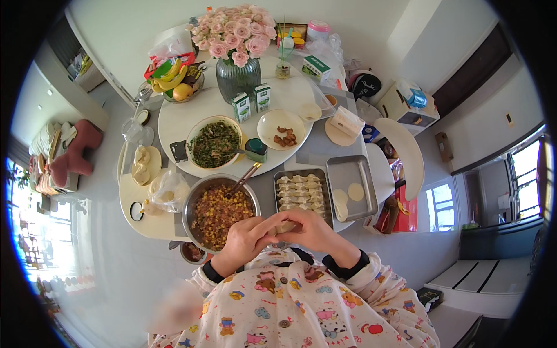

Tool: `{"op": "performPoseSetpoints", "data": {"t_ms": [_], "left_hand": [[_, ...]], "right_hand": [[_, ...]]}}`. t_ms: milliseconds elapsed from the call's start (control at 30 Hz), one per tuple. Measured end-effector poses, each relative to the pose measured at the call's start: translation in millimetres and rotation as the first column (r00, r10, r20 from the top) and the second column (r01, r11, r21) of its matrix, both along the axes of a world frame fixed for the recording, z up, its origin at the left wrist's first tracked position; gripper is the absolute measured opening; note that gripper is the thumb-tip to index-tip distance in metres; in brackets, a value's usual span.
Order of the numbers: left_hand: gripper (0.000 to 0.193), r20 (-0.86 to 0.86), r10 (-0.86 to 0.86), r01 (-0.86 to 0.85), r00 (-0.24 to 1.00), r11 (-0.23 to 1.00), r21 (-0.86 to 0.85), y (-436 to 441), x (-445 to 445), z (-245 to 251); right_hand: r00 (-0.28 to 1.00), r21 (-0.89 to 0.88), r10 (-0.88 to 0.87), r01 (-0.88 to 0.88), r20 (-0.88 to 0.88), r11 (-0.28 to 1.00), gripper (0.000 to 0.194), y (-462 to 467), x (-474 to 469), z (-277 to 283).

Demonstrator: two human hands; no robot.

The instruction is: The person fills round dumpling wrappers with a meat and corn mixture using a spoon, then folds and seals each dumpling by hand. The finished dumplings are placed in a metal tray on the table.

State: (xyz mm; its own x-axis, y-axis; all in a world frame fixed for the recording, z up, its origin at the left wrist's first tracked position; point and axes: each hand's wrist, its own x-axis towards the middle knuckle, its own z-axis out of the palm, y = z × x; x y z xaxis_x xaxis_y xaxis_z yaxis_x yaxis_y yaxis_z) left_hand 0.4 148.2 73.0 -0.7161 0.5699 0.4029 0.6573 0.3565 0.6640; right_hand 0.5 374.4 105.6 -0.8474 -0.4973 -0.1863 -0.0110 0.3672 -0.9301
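Observation:
My left hand (248, 239) and my right hand (311, 228) meet at the table's near edge. Between them is a partly hidden dumpling (285, 227), pinched by the fingers of both. Just left of my hands, a steel mixing bowl (188, 226) holds a filling of corn and minced meat (217, 209). A pair of chopsticks (244, 179) leans in it. Behind my right hand, rows of folded dumplings (300, 191) lie in a metal tray (301, 171). To its right, a second metal tray (348, 167) carries a few round dough wrappers (356, 191).
Farther back stand a bowl of chopped greens (215, 143), a green-capped bottle (256, 150), and a plate (278, 119) with brown pieces. Milk cartons (241, 107) stand before a glass vase (238, 80) of roses. A plastic bag (170, 191) lies at left; a chair (404, 156) is at right.

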Motion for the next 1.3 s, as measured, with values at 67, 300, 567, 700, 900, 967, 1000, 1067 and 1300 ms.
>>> {"op": "performPoseSetpoints", "data": {"t_ms": [67, 300, 567, 700, 900, 967, 1000, 1067, 1300], "left_hand": [[0.073, 0.155, 0.044, -0.044, 0.987, 0.999, -0.003, -1.4, 5.8, -0.3], [0.074, 0.35, 0.177, -0.19, 0.92, 0.982, 0.002, -9.2, 13.7, -19.4], [0.053, 0.385, 0.21, -0.202, 0.899, 0.977, -0.062, 2.1, 15.3, -26.6], [0.05, 0.369, 0.207, -0.195, 0.906, 0.978, -0.072, 3.0, 17.7, -28.8], [0.041, 0.399, 0.252, -0.233, 0.882, 0.968, -0.098, -1.3, 27.4, -29.6], [0.038, 0.4, 0.272, -0.254, 0.875, 0.962, -0.099, -3.5, 30.0, -29.2], [0.037, 0.428, 0.286, -0.267, 0.857, 0.958, -0.106, -4.7, 31.1, -29.2], [0.036, 0.404, 0.293, -0.276, 0.866, 0.956, -0.102, -7.0, 32.5, -29.8], [0.033, 0.397, 0.33, -0.308, 0.856, 0.944, -0.12, -13.8, 34.8, -32.2]], "right_hand": [[0.998, -0.051, -0.058, 0.058, -0.004, 0.997, 0.039, 5.6, 6.5, -9.3], [0.967, 0.075, -0.145, 0.164, -0.209, 0.984, 0.031, 49.1, 28.9, -98.4], [0.907, 0.378, 0.008, 0.167, -0.421, 0.911, 0.027, 71.9, 32.6, -183.9], [0.875, 0.426, 0.089, 0.141, -0.477, 0.894, 0.024, 75.5, 28.0, -197.8], [0.859, 0.523, 0.168, 0.129, -0.483, 0.842, 0.023, 73.1, 27.6, -200.7], [0.854, 0.527, 0.172, 0.134, -0.491, 0.839, 0.023, 74.0, 29.2, -197.8], [0.854, 0.525, 0.171, 0.134, -0.491, 0.84, 0.023, 74.9, 30.2, -195.9], [0.853, 0.54, 0.184, 0.13, -0.489, 0.832, 0.024, 76.3, 30.9, -192.3], [0.901, 0.557, 0.152, 0.113, -0.406, 0.823, 0.032, 84.7, 30.3, -181.4]]}}
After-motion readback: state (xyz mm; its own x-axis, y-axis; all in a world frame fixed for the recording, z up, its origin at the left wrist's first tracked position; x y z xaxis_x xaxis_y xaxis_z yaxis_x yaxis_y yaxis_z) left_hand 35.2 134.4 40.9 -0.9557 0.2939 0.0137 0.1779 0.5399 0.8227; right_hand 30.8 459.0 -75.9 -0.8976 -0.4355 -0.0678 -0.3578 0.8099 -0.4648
